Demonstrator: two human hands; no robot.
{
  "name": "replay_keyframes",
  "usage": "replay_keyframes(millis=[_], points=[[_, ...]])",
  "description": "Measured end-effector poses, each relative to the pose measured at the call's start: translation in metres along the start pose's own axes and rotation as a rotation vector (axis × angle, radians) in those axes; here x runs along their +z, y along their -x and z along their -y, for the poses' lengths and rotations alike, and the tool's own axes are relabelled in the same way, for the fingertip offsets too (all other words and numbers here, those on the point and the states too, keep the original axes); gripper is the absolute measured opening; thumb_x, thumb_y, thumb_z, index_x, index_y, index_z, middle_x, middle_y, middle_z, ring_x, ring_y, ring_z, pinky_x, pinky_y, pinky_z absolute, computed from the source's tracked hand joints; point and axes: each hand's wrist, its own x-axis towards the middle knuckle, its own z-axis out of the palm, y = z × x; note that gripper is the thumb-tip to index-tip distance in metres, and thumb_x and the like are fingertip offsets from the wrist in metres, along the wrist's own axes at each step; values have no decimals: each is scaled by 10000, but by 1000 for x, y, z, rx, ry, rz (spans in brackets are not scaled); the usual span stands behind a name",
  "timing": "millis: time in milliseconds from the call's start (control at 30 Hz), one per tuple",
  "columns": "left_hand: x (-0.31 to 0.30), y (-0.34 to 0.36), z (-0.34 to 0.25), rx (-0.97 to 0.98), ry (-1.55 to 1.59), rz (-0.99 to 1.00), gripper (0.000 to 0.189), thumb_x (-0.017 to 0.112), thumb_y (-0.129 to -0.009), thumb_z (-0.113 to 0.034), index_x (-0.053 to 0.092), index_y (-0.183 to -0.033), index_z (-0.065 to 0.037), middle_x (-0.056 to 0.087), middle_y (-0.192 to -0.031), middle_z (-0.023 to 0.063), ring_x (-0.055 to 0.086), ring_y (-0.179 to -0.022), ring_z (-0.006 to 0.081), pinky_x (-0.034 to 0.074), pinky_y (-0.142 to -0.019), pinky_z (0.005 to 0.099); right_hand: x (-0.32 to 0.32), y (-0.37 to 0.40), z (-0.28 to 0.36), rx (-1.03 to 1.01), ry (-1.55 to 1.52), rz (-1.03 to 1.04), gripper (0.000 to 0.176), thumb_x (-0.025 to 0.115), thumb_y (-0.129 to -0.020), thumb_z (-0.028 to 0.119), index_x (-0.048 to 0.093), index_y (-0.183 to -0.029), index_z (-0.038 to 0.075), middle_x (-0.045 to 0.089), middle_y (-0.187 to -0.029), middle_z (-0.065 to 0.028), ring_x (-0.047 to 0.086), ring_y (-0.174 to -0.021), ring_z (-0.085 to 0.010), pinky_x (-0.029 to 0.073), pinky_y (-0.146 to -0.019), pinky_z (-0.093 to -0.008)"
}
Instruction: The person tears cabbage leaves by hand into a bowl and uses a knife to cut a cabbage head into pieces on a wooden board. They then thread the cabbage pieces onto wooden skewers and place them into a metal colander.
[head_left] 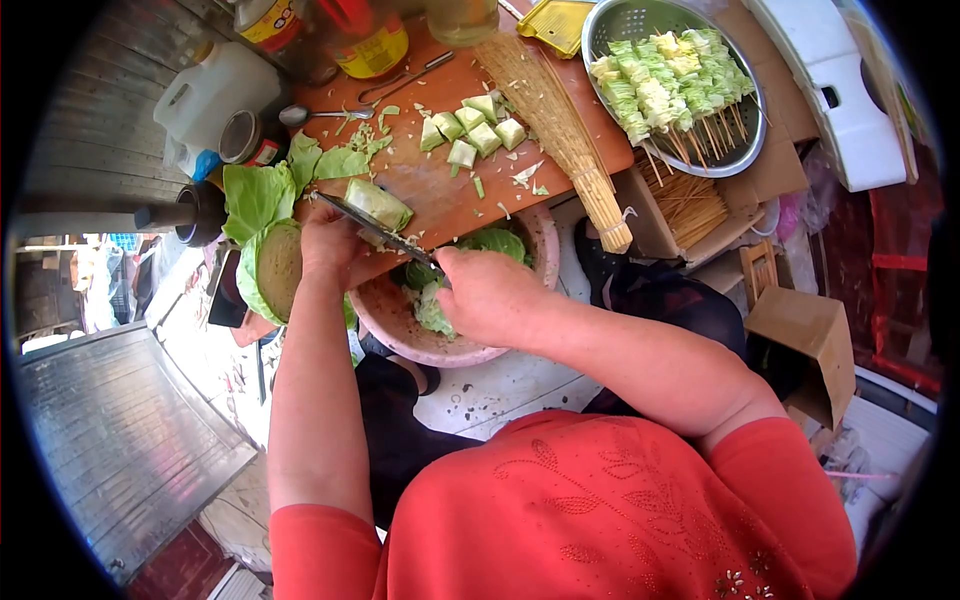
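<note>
Cabbage piece (380, 203) – one, against one knife (385, 235) – lies left of centre in the frame, on the edge of the orange board (430, 222). The right hand (490, 295) has fingers clamped on the knife; the left hand (330, 243) is just beside the piece – fingers too hidden to tell. At least seven cabbage cubes (484, 138) sit top centre, one colander (622, 22) upper right
</note>
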Motion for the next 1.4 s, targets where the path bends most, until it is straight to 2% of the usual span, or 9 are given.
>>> replay_keyframes(millis=[200, 467, 833, 900, 1000, 1133, 1233, 1333, 1400], points=[[-3, -9, 6, 50, -63, 0, 43, 637, -846, -44, 630, -887, -33, 641, -778, 55, 571, -571, 144, 481, -504, 279, -1, -8, 2, 16, 26, 36, 260, 539, -865, 176, 519, -988, -53, 636, -862, -270, 623, -845, -439, 482, -781, -517], [-9, -17, 11, 13, 1, 8, 135, 676, -814, -44, 624, -924, 13, 643, -771, 84, 564, -546, 165, 491, -513, 298, -7, -18, 17, 3, 56, 48, 257, 457, -786, 21, 533, -1006, -89, 640, -849, -295, 636, -838, -436, 490, -772, -504], [1, 7, -14, -36, -87, -67, 218, 699, -786, -42, 618, -969, 43, 646, -778, 98, 587, -611, 180, 507, -555, 329, -4, -43, 26, 70, 107, 127, 291, 468, -796, 25, 541, -1051, -96, 649, -884, -293, 646, -877, -419, 502, -783, -483], [-4, 0, -10, 54, -313, -61, 257, 695, -777, -66, 617, -991, 51, 662, -802, 106, 604, -628, 178, 512, -577, 317, 4, -54, 23, 78, 111, 105, 292, 469, -804, 33, 539, -1058, -95, 649, -896, -291, 645, -884, -418, 502, -784, -483], [-7, -9, 2, 68, -274, -51, 297, 689, -769, -106, 619, -1009, 56, 672, -817, 114, 624, -648, 175, 515, -599, 307, 15, -66, 17, 64, 88, 95, 282, 463, -820, 39, 540, -1066, -75, 651, -926, -281, 642, -896, -417, 500, -792, -482], [-9, -3, 0, 66, -310, -82, 318, 688, -762, -137, 617, -1008, 51, 670, -809, 119, 641, -662, 186, 519, -605, 318, 16, -69, 18, 124, 84, 87, 285, 472, -829, 57, 560, -1081, -44, 652, -1009, -251, 633, -989, -384, 494, -861, -454], [-14, -5, 0, 54, -433, -116, 363, 681, -757, -166, 594, -1034, 51, 678, -849, 158, 667, -731, 241, 528, -661, 342, 18, -63, 14, 103, 87, 79, 273, 459, -837, 65, 554, -1070, -41, 649, -1005, -256, 630, -983, -393, 490, -858, -465], [-14, -3, -4, 166, -595, -123, 399, 674, -757, -181, 566, -1062, 52, 671, -951, 209, 668, -858, 312, 523, -776, 380, 13, -52, 20, 67, 66, 64, 264, 459, -846, 81, 552, -1060, -44, 644, -996, -266, 623, -965, -409, 484, -848, -476], [-8, 7, -15, 195, -690, -195, 401, 665, -756, -188, 566, -1100, -7, 644, -1079, 209, 615, -1015, 354, 487, -889, 407, 6, -46, 21, 47, 46, 54, 264, 464, -853, 94, 549, -1059, -47, 641, -988, -270, 619, -952, -419, 481, -845, -482]])
